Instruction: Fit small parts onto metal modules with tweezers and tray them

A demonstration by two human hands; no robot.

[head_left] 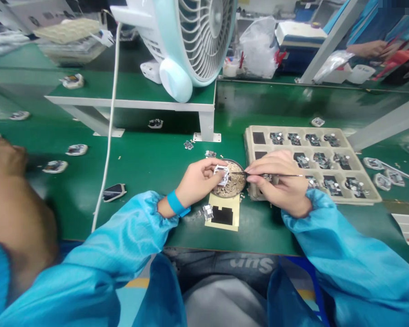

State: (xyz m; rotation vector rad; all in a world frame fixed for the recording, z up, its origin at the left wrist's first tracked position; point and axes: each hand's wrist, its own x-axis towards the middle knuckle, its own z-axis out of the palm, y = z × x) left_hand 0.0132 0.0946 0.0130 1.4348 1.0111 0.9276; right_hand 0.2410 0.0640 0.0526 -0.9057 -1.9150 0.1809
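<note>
Directly over the round dish (230,196), the left hand (199,180) has its thumb and fingers pinched on a small white-framed component (221,175). From the dish's right side, the right hand (280,181) grips dark tweezers (240,173) pen-fashion, fingers closed around them. Their tips point at the component; contact cannot be confirmed. Small brownish-gold pieces cover the dish floor.

Immediately below the dish, toward the wearer, lies a yellow sheet (236,225) bearing a black patch, with a small metallic part (207,212) at its left edge. Just right of the dish stands a beige compartment tray (377,199), most visible pockets holding small assemblies (322,160). Beyond the dish, a pale-blue fan (207,38) rests on a raised green shelf (88,88). Well left of the dish, a white cable (105,168) crosses the green bench (259,236); farther left, a co-worker's forearm (23,218) is present.
</note>
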